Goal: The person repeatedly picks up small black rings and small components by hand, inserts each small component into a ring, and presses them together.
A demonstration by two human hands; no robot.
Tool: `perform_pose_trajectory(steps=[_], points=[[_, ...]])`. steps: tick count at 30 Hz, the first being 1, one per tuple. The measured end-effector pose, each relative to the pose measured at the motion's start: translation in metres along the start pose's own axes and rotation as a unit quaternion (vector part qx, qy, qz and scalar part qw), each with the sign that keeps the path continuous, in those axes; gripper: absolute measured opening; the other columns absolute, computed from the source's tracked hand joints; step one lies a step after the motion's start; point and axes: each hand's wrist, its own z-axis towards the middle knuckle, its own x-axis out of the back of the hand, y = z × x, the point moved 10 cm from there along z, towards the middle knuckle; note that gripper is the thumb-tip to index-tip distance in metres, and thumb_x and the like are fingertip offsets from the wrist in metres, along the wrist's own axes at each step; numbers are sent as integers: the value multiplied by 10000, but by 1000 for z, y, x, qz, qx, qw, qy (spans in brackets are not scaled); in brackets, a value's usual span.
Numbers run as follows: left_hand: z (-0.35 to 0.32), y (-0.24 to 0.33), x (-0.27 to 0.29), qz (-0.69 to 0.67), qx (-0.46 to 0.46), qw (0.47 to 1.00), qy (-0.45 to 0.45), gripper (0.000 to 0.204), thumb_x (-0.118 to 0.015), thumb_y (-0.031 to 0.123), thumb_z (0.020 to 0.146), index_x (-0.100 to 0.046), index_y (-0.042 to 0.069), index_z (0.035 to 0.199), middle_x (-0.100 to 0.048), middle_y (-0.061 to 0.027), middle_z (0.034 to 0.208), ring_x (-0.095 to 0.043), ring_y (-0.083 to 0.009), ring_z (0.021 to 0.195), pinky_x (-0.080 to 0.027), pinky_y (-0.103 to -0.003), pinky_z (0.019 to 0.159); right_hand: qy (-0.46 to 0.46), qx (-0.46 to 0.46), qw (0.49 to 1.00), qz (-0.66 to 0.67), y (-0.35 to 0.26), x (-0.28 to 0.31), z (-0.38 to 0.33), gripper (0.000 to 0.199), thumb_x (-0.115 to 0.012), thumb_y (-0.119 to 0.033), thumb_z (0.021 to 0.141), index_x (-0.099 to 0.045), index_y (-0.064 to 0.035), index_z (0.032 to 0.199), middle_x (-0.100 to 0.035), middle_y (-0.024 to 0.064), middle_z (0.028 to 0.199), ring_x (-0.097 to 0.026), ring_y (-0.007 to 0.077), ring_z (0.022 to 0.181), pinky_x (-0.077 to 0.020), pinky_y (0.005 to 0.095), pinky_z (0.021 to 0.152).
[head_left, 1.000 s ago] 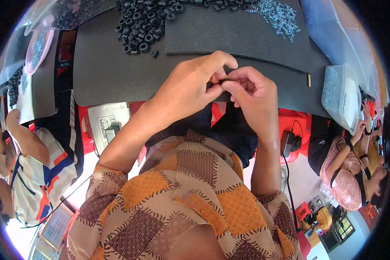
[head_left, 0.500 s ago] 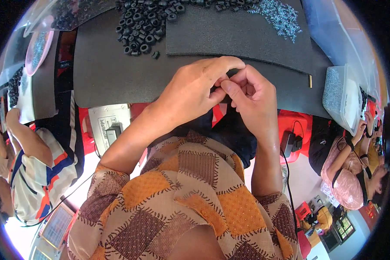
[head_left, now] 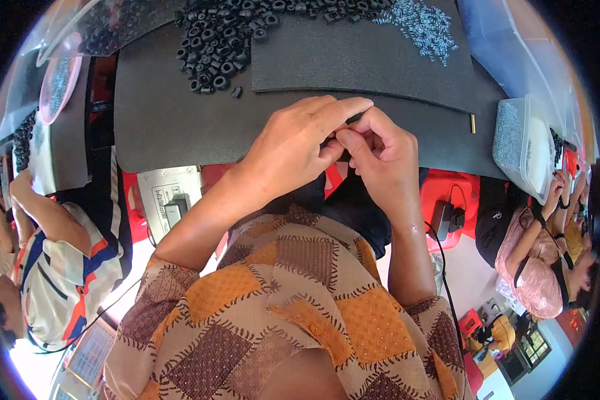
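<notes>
Your left hand (head_left: 293, 150) — reaches in from the lower left, fingers bent, thumb and forefinger tips pressed against those of your right hand (head_left: 380, 157). Your right hand — comes up from below, fingers curled, thumb meeting the left one. Both hands are together, pinched on a small black part (head_left: 355, 119) of which only a dark sliver shows between the fingertips; its shape cannot be told. It sits just above the near edge of the dark mat (head_left: 180, 120) on the worktop. Beyond — a heap of black rings (head_left: 213, 57), a scatter of small silvery pieces (head_left: 420, 27), one brass pin (head_left: 473, 123).
</notes>
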Motion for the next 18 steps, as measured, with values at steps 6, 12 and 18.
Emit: perform_pose_trajectory(steps=[6,12,18], points=[[-1,-1,0,-3,-6,1000,7,587,-716,-34,702,-609,82,1268,-664,-128,939,-673,-240,771,-553,-343,723,-24,5,1000,-3,-2,-3,3,200,-676,-72,857,-515,0,763,-567,95,612,-519,124,525,-419,293,514],[1,1,1,0,-16,1000,0,593,-726,-30,701,-602,74,1272,-665,-138,955,-669,-255,767,-553,-346,726,-23,-5,1000,-19,0,-1,2,209,-680,-88,863,-516,-3,765,-556,95,611,-494,125,522,-410,296,512],[1,1,1,-9,-18,1000,1,602,-726,-35,699,-595,70,1278,-662,-143,959,-668,-258,762,-553,-347,725,-24,13,999,-25,-3,-1,3,216,-682,-102,863,-517,-4,765,-546,96,598,-485,133,514,-410,305,514]])
